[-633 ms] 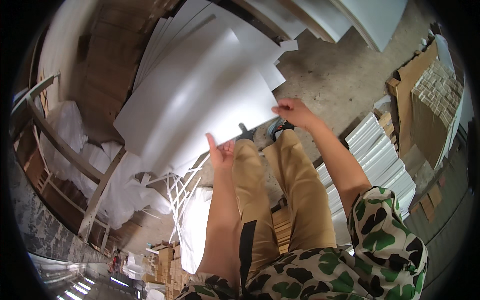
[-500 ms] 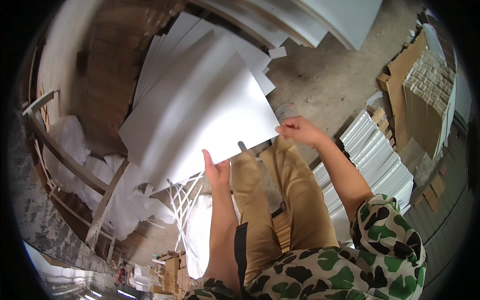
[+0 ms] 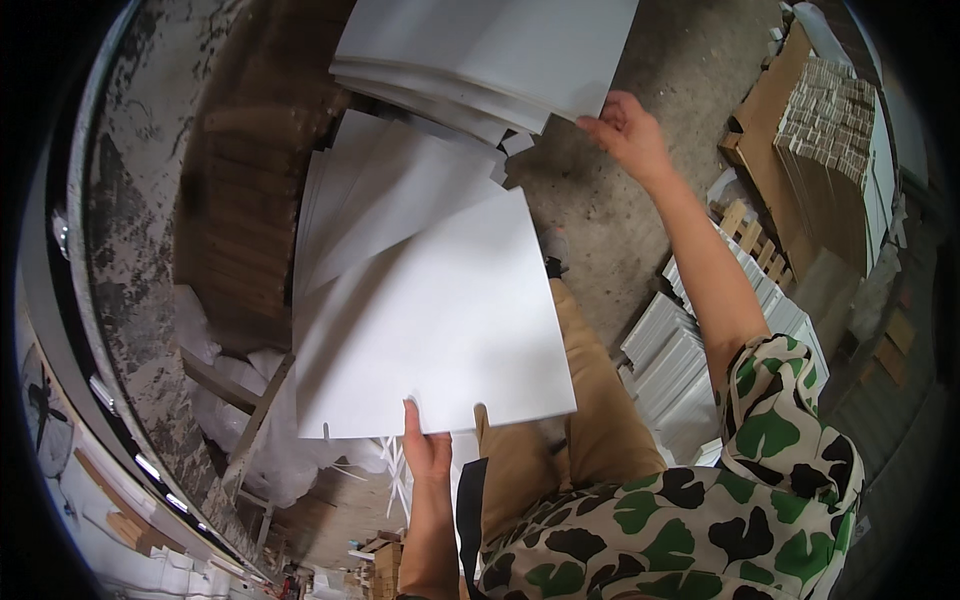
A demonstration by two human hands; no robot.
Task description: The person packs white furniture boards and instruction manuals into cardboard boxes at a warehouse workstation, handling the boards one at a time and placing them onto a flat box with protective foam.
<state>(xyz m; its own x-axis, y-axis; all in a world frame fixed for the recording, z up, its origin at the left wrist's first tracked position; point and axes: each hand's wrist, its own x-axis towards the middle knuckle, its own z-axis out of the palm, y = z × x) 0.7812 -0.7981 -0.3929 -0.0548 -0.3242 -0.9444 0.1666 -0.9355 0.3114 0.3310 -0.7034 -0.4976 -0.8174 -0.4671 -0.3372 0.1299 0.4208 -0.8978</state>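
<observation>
My left hand is closed on the near edge of a white panel, thumb on top and fingers underneath. That panel has small notches along its near edge and lies partly over a fanned pile of similar white panels. Farther away, my right hand pinches the near right corner of the top white sheet on another stack. Several more sheets show beneath that one, their edges staggered. The upper end of this stack runs out of view.
Brown cardboard with bundled pieces stands at the far right. Long white strips lie right of my legs. A metal frame bar and crumpled clear plastic are at the left, beside a worn, curved-looking surface.
My right hand has left the first panel's right corner and reached up to the far stack's corner. The first panel has turned and shifted nearer, still in my left hand.
</observation>
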